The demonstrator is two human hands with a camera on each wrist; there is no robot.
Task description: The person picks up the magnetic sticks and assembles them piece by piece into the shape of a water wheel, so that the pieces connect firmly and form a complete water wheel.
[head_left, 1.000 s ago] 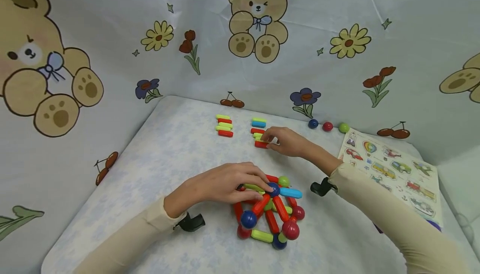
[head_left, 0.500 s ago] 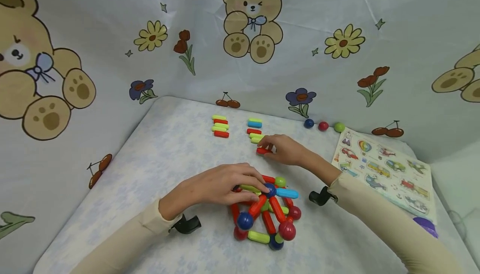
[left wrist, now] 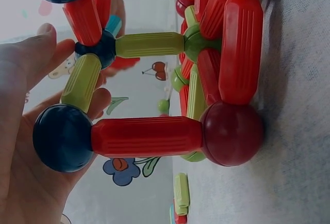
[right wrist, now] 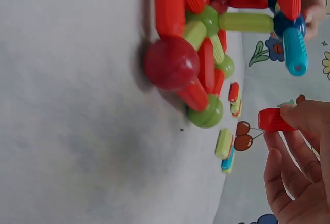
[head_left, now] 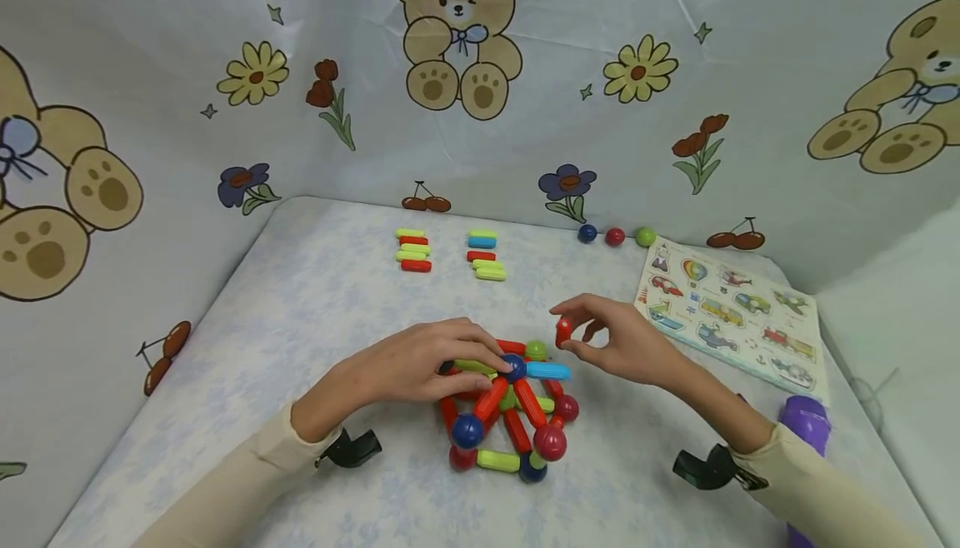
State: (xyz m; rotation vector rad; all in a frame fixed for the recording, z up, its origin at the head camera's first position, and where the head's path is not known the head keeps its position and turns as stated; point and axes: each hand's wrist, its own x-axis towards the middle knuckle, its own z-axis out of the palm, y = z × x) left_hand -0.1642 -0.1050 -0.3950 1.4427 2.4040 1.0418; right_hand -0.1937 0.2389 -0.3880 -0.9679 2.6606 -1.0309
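Note:
A magnetic ball-and-stick structure of red, yellow-green and light blue sticks and coloured balls stands on the table before me. My left hand holds it at the top, fingertips at a dark blue ball; in the left wrist view the fingers lie around a yellow-green stick. My right hand pinches a red magnetic stick between thumb and fingers, raised just right of the structure. A light blue stick juts from the top ball towards that hand.
Two groups of loose sticks, one left and one right, lie farther back. A blue ball, a red ball and a green ball line the back edge. A picture board and purple object are at right.
My right hand has taken the red stick from the front of the right group and brought it nearer, beside the structure. My left hand keeps its hold. The head view has turned rightward.

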